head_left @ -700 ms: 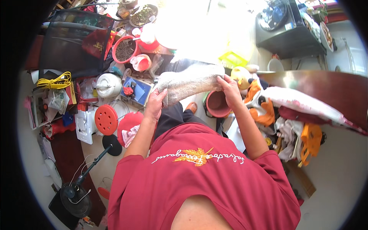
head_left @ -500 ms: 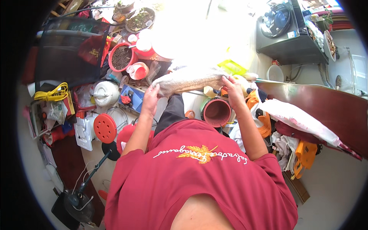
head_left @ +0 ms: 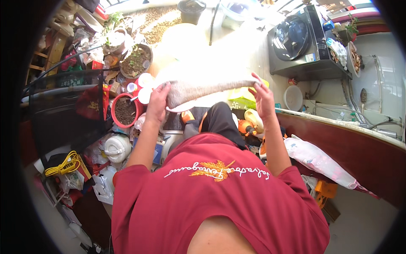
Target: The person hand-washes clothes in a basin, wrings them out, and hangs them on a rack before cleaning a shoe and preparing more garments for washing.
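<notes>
A greyish-beige, fuzzy piece of cloth [head_left: 190, 95], like a towel, stretches between my two hands in front of my body. My left hand [head_left: 157, 101] pinches its left end, where the cloth is broader and sags. On the other side my right hand [head_left: 263, 98] grips the narrower right end, raised a little higher. Strong sunlight washes out the cloth's upper edge. Beneath it my dark trouser leg [head_left: 222, 120] and an orange-toned shoe [head_left: 187, 116] show.
On the left stand a red pot of soil [head_left: 126, 111], a planter [head_left: 136, 61], and a black mesh panel [head_left: 63, 110]. A dark front-loading washing machine [head_left: 302, 42] sits at the far right, near a dark red board [head_left: 338, 142]. A bright yellow-green item [head_left: 243, 99] lies beyond the cloth.
The view has shifted forward, bringing more of the far floor and washing machine into sight. The cloth, still between both hands, now slopes up toward the right. A shoe has come into view.
</notes>
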Demonstrator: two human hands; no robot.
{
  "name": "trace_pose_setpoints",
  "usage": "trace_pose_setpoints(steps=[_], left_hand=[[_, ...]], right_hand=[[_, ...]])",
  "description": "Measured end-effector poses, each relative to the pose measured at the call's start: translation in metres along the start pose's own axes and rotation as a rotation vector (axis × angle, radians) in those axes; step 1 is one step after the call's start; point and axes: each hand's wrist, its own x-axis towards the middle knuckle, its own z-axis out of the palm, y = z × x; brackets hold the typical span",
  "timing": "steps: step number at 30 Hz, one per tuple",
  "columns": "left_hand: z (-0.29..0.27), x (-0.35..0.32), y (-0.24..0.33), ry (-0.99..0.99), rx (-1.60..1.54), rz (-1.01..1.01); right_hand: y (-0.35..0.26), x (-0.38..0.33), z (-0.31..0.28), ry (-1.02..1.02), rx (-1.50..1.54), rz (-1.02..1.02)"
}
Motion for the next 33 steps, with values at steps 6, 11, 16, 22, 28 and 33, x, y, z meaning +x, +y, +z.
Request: trace_pose_setpoints(steps=[6,11,16,22,28,33], left_hand=[[0.011,0.055,0.023,0.036,-0.094,0.055],[0.041,0.097,0.018,0.194,-0.164,0.056],[0.096,0.170,-0.019,0.315,-0.093,0.005],[0.178,0.243,-0.088,0.397,0.181,-0.276],[0.253,0.329,-0.088,0.130,0.190,-0.303],[0.277,0.400,-0.091,0.067,0.237,-0.379]], right_hand=[[-0.011,0.105,0.008,-0.155,0.170,0.098],[-0.001,0.190,-0.002,-0.101,0.120,0.303],[0.010,0.280,-0.063,-0.018,0.121,0.477],[-0.001,0.323,-0.184,-0.078,-0.121,0.621],[-0.051,0.358,-0.260,0.065,-0.146,0.583],[-0.087,0.384,-0.280,0.166,-0.183,0.571]])
